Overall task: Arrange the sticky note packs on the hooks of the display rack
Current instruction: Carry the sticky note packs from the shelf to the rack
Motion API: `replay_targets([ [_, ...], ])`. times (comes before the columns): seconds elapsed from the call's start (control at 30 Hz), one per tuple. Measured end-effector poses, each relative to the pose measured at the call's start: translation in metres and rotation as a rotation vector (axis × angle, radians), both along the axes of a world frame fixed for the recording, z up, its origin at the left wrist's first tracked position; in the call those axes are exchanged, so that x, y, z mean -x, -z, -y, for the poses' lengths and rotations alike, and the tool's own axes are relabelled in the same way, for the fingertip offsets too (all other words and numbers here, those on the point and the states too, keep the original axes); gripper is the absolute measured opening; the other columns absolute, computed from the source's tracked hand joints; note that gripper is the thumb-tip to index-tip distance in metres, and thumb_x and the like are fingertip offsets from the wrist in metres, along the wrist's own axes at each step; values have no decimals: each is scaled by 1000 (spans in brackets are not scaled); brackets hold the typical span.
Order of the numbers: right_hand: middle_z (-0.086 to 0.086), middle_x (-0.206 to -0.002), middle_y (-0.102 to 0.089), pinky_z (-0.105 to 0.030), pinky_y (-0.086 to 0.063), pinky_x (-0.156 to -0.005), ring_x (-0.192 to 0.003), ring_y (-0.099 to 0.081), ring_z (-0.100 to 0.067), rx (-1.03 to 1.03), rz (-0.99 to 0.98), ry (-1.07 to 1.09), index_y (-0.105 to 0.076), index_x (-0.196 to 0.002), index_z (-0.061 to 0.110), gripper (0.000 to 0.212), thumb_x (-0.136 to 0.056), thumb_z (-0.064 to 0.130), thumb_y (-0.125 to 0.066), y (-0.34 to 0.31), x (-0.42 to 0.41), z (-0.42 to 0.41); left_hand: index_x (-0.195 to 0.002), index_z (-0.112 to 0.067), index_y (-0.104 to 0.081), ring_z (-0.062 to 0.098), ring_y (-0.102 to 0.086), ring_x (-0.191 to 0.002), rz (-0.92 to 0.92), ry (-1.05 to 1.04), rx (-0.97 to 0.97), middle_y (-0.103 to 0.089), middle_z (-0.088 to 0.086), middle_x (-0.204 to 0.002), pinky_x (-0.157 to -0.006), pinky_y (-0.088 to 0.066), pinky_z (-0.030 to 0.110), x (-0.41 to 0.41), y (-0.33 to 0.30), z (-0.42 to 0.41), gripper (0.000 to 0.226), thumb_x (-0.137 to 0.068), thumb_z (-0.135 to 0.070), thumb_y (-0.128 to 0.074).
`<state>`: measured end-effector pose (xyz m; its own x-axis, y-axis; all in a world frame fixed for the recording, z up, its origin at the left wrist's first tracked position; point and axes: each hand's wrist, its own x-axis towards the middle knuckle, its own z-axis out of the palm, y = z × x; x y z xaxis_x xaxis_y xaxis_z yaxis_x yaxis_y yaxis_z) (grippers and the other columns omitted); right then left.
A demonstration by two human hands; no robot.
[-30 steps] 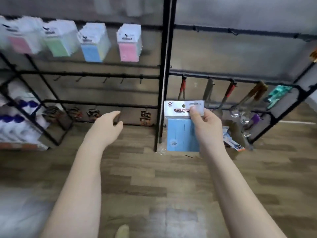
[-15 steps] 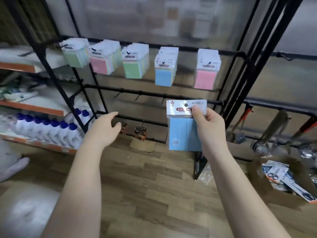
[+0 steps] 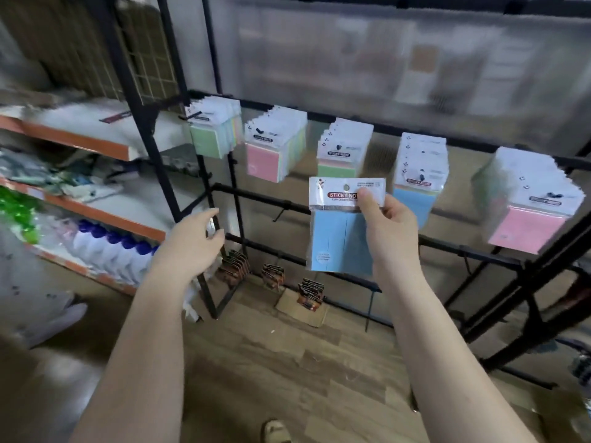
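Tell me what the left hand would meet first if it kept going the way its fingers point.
Probably the black upright post of the rack: the left hand is open, its fingers aimed up and right toward it. Depth is unclear.

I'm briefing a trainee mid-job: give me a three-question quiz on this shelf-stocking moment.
1. True or false: the right hand pinches the blue plastic-wrapped sticky note pack by its white header card.
2. How many stacks of packs hang on the black metal display rack's top rail?
3. The left hand is: A) gripping a hook, B) open and empty, C) holding a pack.

Key: 1 true; 2 five; 3 B.
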<state>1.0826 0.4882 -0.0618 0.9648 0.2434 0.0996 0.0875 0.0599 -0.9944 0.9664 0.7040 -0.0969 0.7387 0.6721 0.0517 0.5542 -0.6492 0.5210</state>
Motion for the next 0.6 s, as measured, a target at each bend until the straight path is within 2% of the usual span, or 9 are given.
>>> replay_targets([
  [0.1,12,-86,-69,-3,-37,-49,-62,-56,12,-25,11,10,-68,-94,18,17,-96,29,-55,-8,-37,-48,-143,-26,-36,18,-57,-84,12,-24,-38,-44,6,-143,-75,-46,31,-31,-9,-48,47,-97,-26,-44],
  [0.13,11,-89,-68,-3,-37,-49,-65,-57,10,-32,7,11,-67,-97,17,17,-96,29,-55,-12,-49,-63,-144,-26,-36,19,-59,-85,9,-36,-46,-41,4,-145,-74,-47,31,-40,-14,-63,47,-97,-26,-43],
  [0.23,12,-80,-66,-10,-39,-53,-68,-56,2,-36,14,23,-65,-85,21,18,-96,31,-55,-26,-77,-111,-145,-26,-34,26,-57,-110,20,-52,-73,-38,4,-148,-94,-43,35,-62,-29,-110,49,-97,-24,-44],
  [0.3,9,-71,-62,-13,-36,-52,-62,-52,-1,-17,45,29,-62,-74,21,24,-95,32,-55,-33,-91,-142,-145,-25,-33,12,-57,-82,53,-60,-88,-41,6,-146,-81,-43,26,-71,-36,-142,49,-97,-25,-44],
  [0.37,7,-68,-60,-13,-34,-51,-58,-49,-1,-1,73,32,-60,-70,21,28,-95,33,-55,-36,-99,-168,-146,-24,-33,-5,-37,-61,67,-90,-83,-44,6,-144,-75,-39,22,-77,-38,-170,49,-98,-25,-45],
  [0.4,7,-67,-59,-16,-35,-53,-58,-49,-2,-3,79,37,-60,-70,21,28,-95,33,-55,-37,-103,-180,-146,-23,-33,-6,-35,-60,73,-100,-74,-48,8,-139,-75,-40,23,-80,-37,-184,50,-98,-24,-45],
  [0.5,10,-67,-60,-17,-37,-55,-60,-51,-2,-18,88,76,-62,-72,20,27,-95,33,-56,-36,-111,-213,-145,-22,-34,2,-43,-56,95,-90,-36,-60,14,-120,-54,-35,19,-93,-31,-224,49,-97,-21,-43],
  [0.57,13,-65,-62,-10,-35,-49,-53,-50,6,-23,91,131,-62,-70,22,27,-94,32,-56,-33,-113,-236,-145,-22,-34,2,-46,-63,93,-53,-34,-53,9,-134,-57,-37,16,-104,-25,-247,49,-98,-21,-43],
  [0.6,14,-65,-62,-9,-34,-47,-52,-48,7,-32,91,160,-62,-70,22,27,-94,31,-57,-32,-113,-247,-145,-23,-33,7,-55,-76,87,-23,-35,-47,6,-141,-68,-44,21,-109,-22,-257,49,-98,-22,-43],
])
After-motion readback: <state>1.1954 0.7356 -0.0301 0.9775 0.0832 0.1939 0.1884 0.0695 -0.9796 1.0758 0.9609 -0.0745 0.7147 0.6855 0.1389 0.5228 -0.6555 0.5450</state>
